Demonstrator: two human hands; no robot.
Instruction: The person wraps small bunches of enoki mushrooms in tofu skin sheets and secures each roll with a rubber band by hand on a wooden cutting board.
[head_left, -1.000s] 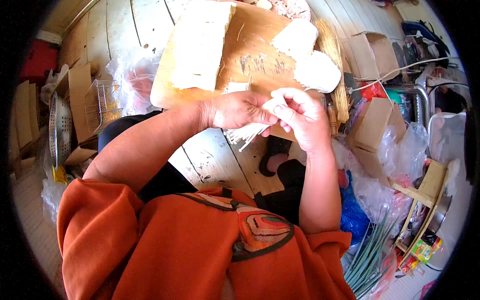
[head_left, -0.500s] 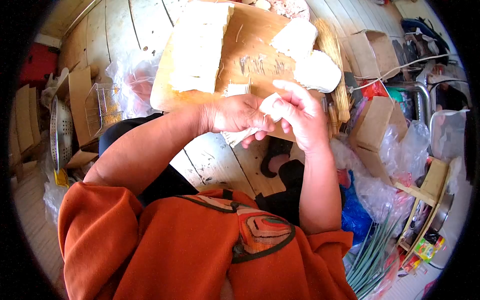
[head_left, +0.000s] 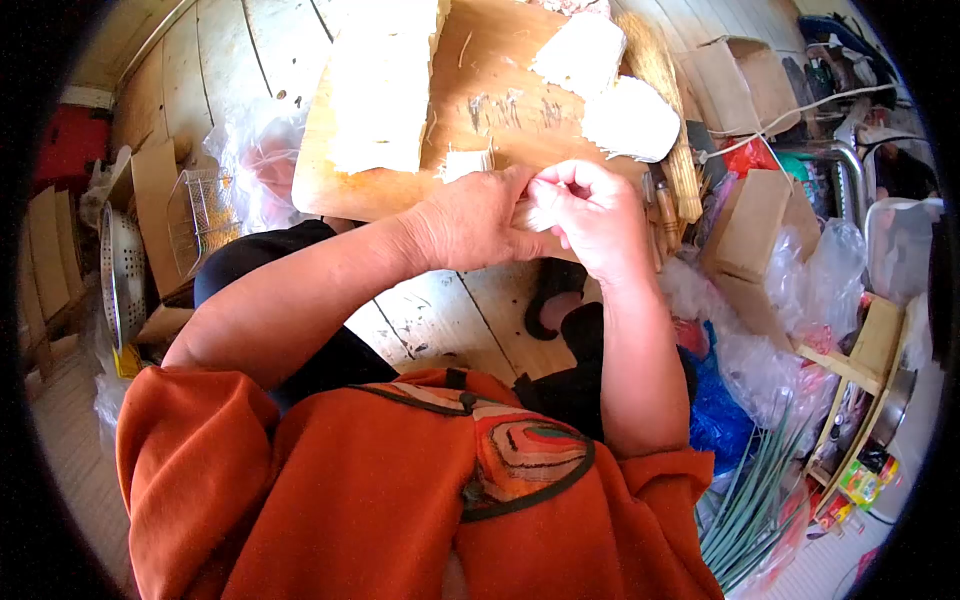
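My left hand [head_left: 475, 220] is wrapped round a small bundle of pale strips [head_left: 536, 214], most of it hidden by the fingers. At the bundle's right end, the bent fingers of my right hand [head_left: 592, 212] pinch it. Both hands meet just over the near edge of a wooden board [head_left: 500, 100]. A small stack of cut strips [head_left: 467, 163] lies on the board behind my left hand. Farther left on it is a long stack of pale sheets [head_left: 385, 85]. Two whitish pieces, one farther back [head_left: 580, 55] and one nearer [head_left: 630, 120], lie at the right.
A straw brush [head_left: 655, 65] lies along the board's right edge. On the left are a plastic bag [head_left: 262, 160], a wire basket [head_left: 205, 215] and a metal colander [head_left: 122, 270]. Cardboard boxes [head_left: 755, 225], green stalks [head_left: 755, 500] and a wooden rack [head_left: 865, 370] are on the right.
The strips that hung below my left hand are now out of sight within it. My right fingers have curled in closer on the bundle. The view has shifted slightly.
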